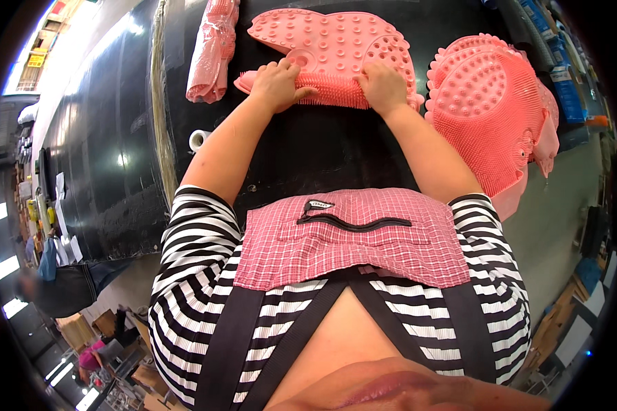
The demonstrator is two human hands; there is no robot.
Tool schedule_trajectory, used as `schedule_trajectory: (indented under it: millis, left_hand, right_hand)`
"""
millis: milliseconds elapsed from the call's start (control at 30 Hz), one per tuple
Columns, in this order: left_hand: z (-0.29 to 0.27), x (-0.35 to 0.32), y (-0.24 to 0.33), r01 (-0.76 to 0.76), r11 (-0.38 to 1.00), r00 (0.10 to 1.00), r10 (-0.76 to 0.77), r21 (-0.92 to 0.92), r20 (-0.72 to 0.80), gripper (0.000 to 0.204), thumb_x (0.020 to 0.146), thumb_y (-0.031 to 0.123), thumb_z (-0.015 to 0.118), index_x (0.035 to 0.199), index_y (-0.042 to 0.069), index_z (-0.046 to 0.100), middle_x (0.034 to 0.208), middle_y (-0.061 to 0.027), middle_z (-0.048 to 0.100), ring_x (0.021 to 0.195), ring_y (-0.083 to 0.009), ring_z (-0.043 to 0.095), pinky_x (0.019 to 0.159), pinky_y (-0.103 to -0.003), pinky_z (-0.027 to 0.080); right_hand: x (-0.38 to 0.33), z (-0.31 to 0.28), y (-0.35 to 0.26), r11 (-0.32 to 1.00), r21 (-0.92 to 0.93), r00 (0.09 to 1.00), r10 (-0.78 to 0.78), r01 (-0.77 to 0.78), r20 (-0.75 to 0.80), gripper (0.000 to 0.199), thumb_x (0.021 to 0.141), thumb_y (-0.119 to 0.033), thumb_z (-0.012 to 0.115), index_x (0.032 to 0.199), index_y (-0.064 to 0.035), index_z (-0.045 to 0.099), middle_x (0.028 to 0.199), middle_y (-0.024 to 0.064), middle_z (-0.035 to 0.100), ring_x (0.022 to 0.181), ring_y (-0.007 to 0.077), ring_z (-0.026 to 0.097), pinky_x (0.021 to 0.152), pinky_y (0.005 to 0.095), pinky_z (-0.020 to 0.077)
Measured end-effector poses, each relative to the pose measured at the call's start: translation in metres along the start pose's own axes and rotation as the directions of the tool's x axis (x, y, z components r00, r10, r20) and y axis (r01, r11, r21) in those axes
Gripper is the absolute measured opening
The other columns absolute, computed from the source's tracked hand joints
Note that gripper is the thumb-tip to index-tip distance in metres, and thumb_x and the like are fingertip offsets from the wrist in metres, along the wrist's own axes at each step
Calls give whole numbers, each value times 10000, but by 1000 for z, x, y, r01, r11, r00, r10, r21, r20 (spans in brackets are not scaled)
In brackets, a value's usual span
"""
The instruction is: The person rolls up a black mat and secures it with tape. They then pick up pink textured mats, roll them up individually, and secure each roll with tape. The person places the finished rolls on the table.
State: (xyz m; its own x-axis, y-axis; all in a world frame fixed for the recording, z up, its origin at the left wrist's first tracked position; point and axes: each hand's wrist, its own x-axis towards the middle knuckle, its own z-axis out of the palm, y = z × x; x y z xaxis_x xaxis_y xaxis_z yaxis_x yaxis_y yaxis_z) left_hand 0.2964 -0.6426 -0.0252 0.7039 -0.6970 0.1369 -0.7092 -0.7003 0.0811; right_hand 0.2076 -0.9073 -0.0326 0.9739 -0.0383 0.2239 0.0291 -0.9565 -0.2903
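A pink rubber mat (343, 34) with round suction cups lies on the black table (301, 151). Its near edge is folded over into a bristled roll, which runs crosswise between my hands. My left hand (278, 88) grips the left part of this roll, thumb stretched along its near side. At the roll's right part, my right hand (382, 89) curls its fingers over the mat. Left of the mat lies a finished-looking pink roll (212, 55) in clear wrap. To the right, a pile of similar pink mats (480, 116) hangs over the table edge.
A small white roll (199, 140) stands near my left forearm. A taped seam (159, 103) crosses the table on the left. Blue boxes (569, 89) are beyond the mat pile. Far off at lower left, a person in pink (91, 357) is among boxes.
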Motion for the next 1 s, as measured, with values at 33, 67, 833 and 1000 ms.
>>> schedule_trajectory:
  millis: [33, 67, 833, 1000]
  left_hand:
    - [-4, 10, -3, -10, 1000, 998, 10, 5, 67, 760, 878, 732, 590, 1278, 89, 651, 1250, -172, 618, 1126, -381, 608, 955, -504, 477]
    - [-4, 19, -6, 5, 1000, 995, -3, -11, 102, 745, 883, 726, 589, 1265, 91, 665, 1251, -171, 627, 1134, -382, 607, 961, -499, 476]
    - [-5, 140, 0, 65, 990, 931, -15, -125, 364, 700, 959, 695, 501, 1071, 48, 745, 1140, -179, 737, 1112, -352, 678, 959, -471, 511]
    - [-3, 167, -8, 98, 964, 962, -28, -246, 272, 589, 930, 600, 620, 1107, 51, 741, 1148, -164, 718, 1140, -347, 654, 987, -453, 502]
  right_hand:
    - [-3, -1, -3, 999, -3, 993, 53, -53, 102, 396, 900, -442, 727, 1018, -67, 678, 1126, 146, 650, 1097, 359, 613, 932, 505, 479]
    - [-14, -1, -5, 999, 19, 999, -34, 35, -6, 428, 887, -459, 728, 1043, -65, 668, 1136, 151, 644, 1099, 362, 608, 941, 507, 472]
    - [67, -3, 13, 992, -53, 985, -117, 111, -123, 543, 801, -471, 799, 1099, -38, 664, 1091, 148, 692, 1028, 321, 660, 925, 441, 515]
    - [75, -10, 0, 970, -219, 994, -96, 105, 54, 806, 654, -523, 906, 1222, -35, 607, 1212, 134, 660, 1117, 303, 639, 970, 434, 498]
